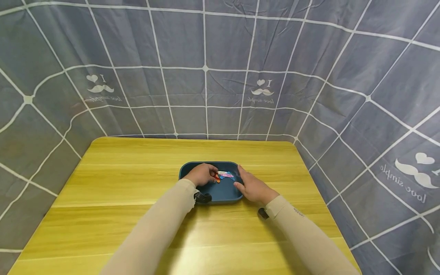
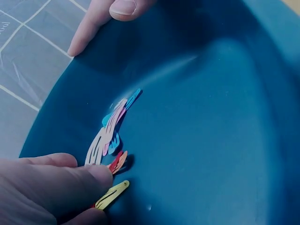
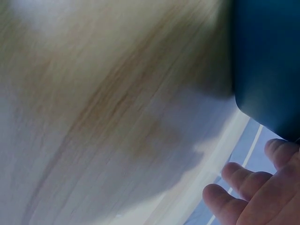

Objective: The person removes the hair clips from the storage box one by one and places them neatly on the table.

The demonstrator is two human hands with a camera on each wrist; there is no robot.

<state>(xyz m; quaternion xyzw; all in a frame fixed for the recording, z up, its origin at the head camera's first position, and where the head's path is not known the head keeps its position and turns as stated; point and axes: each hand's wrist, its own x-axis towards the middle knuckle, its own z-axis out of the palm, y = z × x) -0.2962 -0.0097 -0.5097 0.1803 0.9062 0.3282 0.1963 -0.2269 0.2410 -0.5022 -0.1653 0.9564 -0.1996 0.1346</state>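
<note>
My left hand (image 1: 203, 174) reaches into a dark blue tray (image 1: 220, 196), with thumb and fingertips pinching at hair clips. A red-and-orange hair clip (image 2: 119, 162) shows right at its fingertips, and a yellow hair clip (image 2: 112, 195) pokes out between the digits. Farther along the tray floor lie a white hair clip (image 2: 96, 146), a pink one (image 2: 114, 123) and blue ones (image 2: 134, 97), overlapping in a small pile. On the tray's right side, my right hand (image 1: 254, 188) holds the wall, thumb inside the rim and fingers outside. In its own wrist view the fingers (image 3: 243, 180) are loosely bent.
The tray stands on a yellow wood-grain table (image 1: 137, 168). Grey curtains (image 1: 223, 88) with white grid lines hang behind the table and along both sides. Black wrist straps (image 1: 203, 197) show below the sleeves.
</note>
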